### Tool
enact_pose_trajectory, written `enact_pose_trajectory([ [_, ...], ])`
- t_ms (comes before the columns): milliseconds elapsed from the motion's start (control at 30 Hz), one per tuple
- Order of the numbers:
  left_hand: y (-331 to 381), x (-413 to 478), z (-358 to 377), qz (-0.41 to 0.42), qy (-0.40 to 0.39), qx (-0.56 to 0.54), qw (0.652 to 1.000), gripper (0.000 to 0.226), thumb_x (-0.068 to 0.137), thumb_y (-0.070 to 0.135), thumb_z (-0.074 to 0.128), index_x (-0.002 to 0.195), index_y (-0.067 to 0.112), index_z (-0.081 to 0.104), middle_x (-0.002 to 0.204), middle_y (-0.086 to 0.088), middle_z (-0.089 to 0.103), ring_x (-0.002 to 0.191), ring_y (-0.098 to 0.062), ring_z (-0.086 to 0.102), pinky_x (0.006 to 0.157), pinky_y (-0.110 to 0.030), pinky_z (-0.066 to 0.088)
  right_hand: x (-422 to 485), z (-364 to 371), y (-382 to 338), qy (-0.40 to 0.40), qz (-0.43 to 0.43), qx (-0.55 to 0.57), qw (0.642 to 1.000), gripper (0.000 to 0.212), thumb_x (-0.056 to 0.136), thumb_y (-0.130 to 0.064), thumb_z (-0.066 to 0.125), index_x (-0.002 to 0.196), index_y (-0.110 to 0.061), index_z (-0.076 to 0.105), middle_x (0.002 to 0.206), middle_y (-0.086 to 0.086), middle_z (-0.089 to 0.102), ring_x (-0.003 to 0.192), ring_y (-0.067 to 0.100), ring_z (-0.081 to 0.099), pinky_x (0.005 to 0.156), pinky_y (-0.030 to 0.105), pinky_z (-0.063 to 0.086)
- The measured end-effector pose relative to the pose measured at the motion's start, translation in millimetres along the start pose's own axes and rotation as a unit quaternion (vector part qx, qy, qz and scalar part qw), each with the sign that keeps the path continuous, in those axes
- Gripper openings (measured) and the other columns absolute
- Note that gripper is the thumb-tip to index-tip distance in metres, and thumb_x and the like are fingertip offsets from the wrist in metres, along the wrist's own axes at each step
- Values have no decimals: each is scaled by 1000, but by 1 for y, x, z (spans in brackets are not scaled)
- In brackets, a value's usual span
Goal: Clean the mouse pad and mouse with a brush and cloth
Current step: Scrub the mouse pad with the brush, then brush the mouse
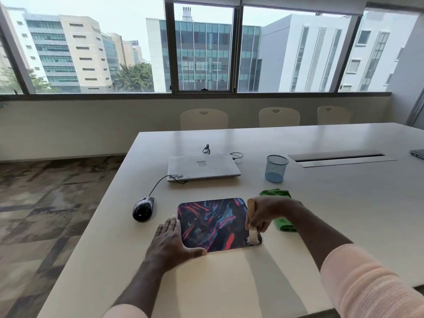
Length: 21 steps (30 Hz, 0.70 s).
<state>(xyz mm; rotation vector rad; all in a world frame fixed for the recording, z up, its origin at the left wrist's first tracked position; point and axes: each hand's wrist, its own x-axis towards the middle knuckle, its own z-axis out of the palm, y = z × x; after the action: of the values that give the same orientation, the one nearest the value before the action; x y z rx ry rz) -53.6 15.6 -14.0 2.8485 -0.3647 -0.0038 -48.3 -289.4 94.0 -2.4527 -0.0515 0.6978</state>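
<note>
On the counter (229,283), the mouse pad (213,223) is pressed at its near-left corner by the flat left hand (171,242), fingers straight. The brush (253,236) is gripped by the right hand (268,213), bristles on the pad's near-right corner. The mouse (143,208) lies left of the pad, the green cloth (276,193) right.

The person wears pale pink ribbed sleeves (367,285).

Rectangular multicolour printed mouse pad (213,223): matt, cloth-like top, no glare.
Black rounded mouse (143,208): glossy plastic, bright highlights.
Pale wood-handled brush (251,210): bare smooth wood, pale soft bristles.
Crumpled green cloth (278,194): fuzzy, matt fabric.
Blue mesh cup (276,168): fine wire metal.
Silver closed laptop (203,167): matt lid.
Cream table (229,283): smooth, satin sheen.
Pale pink sleeve (367,283): ribbed knit.
</note>
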Motion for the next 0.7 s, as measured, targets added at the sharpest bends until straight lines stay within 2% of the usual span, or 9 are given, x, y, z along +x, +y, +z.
enact_pose_trajectory([
  [67, 0, -1, -1, 1, 1, -4, 1000, 158, 41, 109, 27, 157, 5, 2, 166, -11, 4, 153, -19, 0, 122, -32, -4, 5, 4, -8, 66, -48, 55, 995, 15, 84, -1, 67, 97, -3, 74, 89, 16, 74, 77, 23, 72, 72, 31, 62],
  [133, 1, -2, -2, 3, 2, -10, 1000, 158, 42, 109, 28, 157, 5, 2, 166, -11, 4, 153, -19, 0, 122, -32, -3, 11, 12, -19, 132, -96, 122, 979, 11, 83, 0, 68, 93, -1, 75, 77, 10, 72, 69, 18, 68, 63, 27, 59],
  [233, 2, -3, -5, 2, -2, -29, 1000, 153, 46, 107, 31, 157, 5, 4, 166, -11, 6, 153, -20, 3, 123, -33, 0, 22, 26, -35, 175, -146, 201, 953, 10, 83, 0, 68, 80, -7, 75, 71, 10, 69, 61, 14, 63, 56, 23, 52],
  [300, 4, -6, -9, -1, 8, -58, 998, 135, 61, 99, 38, 156, 6, 16, 163, -13, 19, 152, -22, 15, 124, -33, 10, 32, 36, -45, 187, -163, 260, 933, 7, 82, 0, 68, 83, -3, 74, 72, 12, 69, 64, 16, 64, 59, 24, 53],
  [333, 3, -7, -10, 0, 31, -79, 996, 120, 70, 92, 44, 153, 6, 28, 158, -14, 32, 147, -24, 28, 121, -34, 22, 38, 41, -50, 189, -166, 285, 925, 6, 82, 0, 69, 86, -1, 74, 74, 13, 69, 67, 18, 65, 61, 25, 54],
  [400, 1, -8, -11, -7, 122, -122, 985, 89, 81, 71, 61, 139, 6, 51, 140, -13, 56, 130, -25, 51, 106, -34, 42, 47, 49, -59, 182, -156, 337, 911, 10, 82, 0, 72, 91, 2, 72, 77, 14, 70, 70, 20, 69, 64, 28, 57],
  [533, -19, -6, -19, -87, 266, -144, 949, 52, 81, 35, 80, 118, 1, 67, 117, -17, 69, 108, -34, 66, 86, -40, 56, 67, 64, -81, 171, -147, 410, 884, 15, 81, 2, 73, 95, 5, 70, 80, 17, 71, 73, 22, 72, 65, 30, 59],
  [600, -41, -1, -26, -135, 287, -159, 935, 51, 75, 27, 84, 114, -2, 67, 107, -21, 70, 99, -40, 66, 82, -43, 55, 79, 69, -95, 182, -139, 430, 873, 16, 80, 5, 72, 95, 7, 70, 82, 19, 70, 72, 23, 71, 66, 31, 61],
  [700, -76, 10, -35, -186, 270, -171, 929, 67, 72, 33, 86, 118, -8, 60, 111, -27, 65, 106, -44, 60, 93, -45, 48, 97, 74, -119, 203, -127, 449, 861, 15, 78, 7, 71, 92, 6, 70, 83, 23, 70, 72, 26, 68, 66, 29, 61],
])
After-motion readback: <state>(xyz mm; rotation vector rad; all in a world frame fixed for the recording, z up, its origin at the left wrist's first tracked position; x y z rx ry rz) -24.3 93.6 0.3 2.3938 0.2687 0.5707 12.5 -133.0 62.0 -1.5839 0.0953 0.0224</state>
